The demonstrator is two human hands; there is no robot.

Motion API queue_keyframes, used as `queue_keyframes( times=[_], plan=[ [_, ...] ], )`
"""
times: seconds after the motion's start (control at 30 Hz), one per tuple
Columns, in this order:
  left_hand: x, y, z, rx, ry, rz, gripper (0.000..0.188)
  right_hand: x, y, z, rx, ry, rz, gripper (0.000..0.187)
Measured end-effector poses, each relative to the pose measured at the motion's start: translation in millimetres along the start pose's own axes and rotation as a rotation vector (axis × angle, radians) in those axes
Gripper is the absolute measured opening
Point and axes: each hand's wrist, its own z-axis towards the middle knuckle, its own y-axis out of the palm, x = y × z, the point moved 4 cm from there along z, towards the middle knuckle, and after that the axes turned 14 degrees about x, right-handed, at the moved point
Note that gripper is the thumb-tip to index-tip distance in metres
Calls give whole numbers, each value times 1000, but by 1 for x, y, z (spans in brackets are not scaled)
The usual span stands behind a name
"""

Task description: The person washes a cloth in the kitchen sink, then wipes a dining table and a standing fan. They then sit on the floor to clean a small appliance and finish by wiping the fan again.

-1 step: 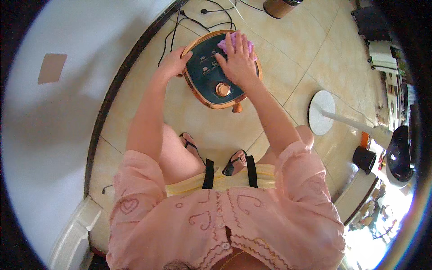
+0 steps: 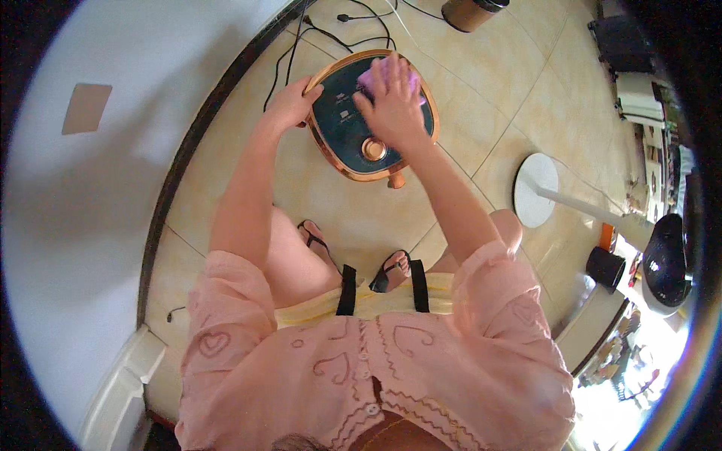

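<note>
A dark-green appliance [image 2: 335,135] with a copper-coloured rim and a round copper knob [image 2: 374,149] stands on the floor in front of me. Its left rim is gripped by my left hand [image 2: 289,105], thumb on top and fingers curled beneath the edge. My right hand [image 2: 395,105] lies with fingers spread over a pink-purple cloth [image 2: 368,77], pressing it against the upper right of the dark top. Part of the cloth is hidden under the palm, and the hand is slightly blurred. A copper-coloured foot [image 2: 396,181] sticks out below the rim.
Black cords with plugs [image 2: 312,24] lie on the tiles beyond the appliance. A brown and black cylinder [image 2: 470,13] stands at the far side. To the right are a round white stand base [image 2: 537,190] with a pole and a black bin [image 2: 605,267]. A white wall [image 2: 90,195] runs along the left.
My right hand and the cloth have shifted a little to the left across the dark top. The left hand keeps its place on the rim.
</note>
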Motion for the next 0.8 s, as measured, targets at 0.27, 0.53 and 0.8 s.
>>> queue_keyframes(
  times=[0.27, 0.53, 0.8],
  plan=[
    [-3, -11, -11, -106, -51, -232, 33, -37, 5, -15, -117, -305, 57, 52],
    [-33, -37, -5, 366, 376, 58, 27, 3, 35, 33, -105, -150, -141, 51],
    [-17, -52, -2, 392, 291, 153, 30, -97, 0, -36, -114, -468, 179, 44]
  ],
)
